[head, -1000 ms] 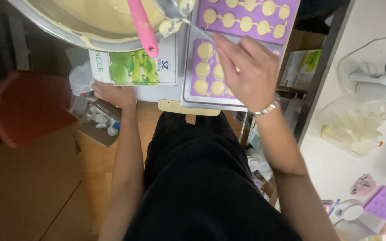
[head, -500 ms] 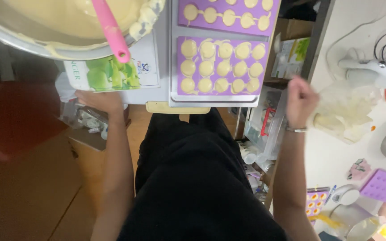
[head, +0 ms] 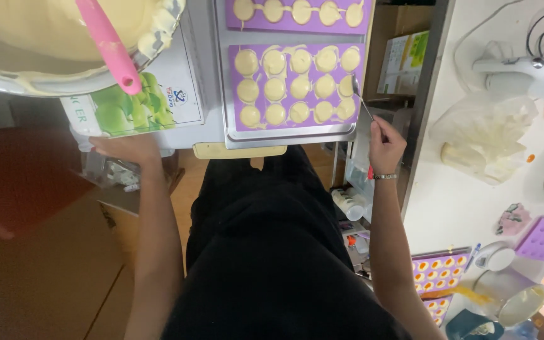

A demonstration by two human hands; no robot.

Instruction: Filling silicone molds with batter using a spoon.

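A large round metal mixing bowl (head: 45,69) of pale yellow batter filled the upper left, well to the left of the flat silver baking tray (head: 221,75), with a pink silicone spatula (head: 108,44) resting in it, its handle slanting down to the right over the bowl's rim. Below the bowl lay a white carton printed with green apples (head: 133,107), touching the tray's left edge. On the tray sat a purple silicone mould with round cavities (head: 297,87), each cavity filled with pale batter, and a second purple mould of the same kind (head: 297,14) lay just above it on the tray.

The person's left hand (head: 124,148) rested palm down, fingers spread, on the lower edge of the carton, left of the tray and holding nothing. The right hand (head: 385,145) was just beyond the tray's lower right corner, its fingers pinched shut on the handle of a slim metal spoon (head: 361,101). The spoon's long axis ran on a slant from the hand up and to the left, its bowl pointing away from the person and lying over the right edge of the nearer mould, beside the rightmost cavities. Whether it touched the batter could not be told. A thin metal bracelet (head: 385,177) circled the right wrist, below the tray.
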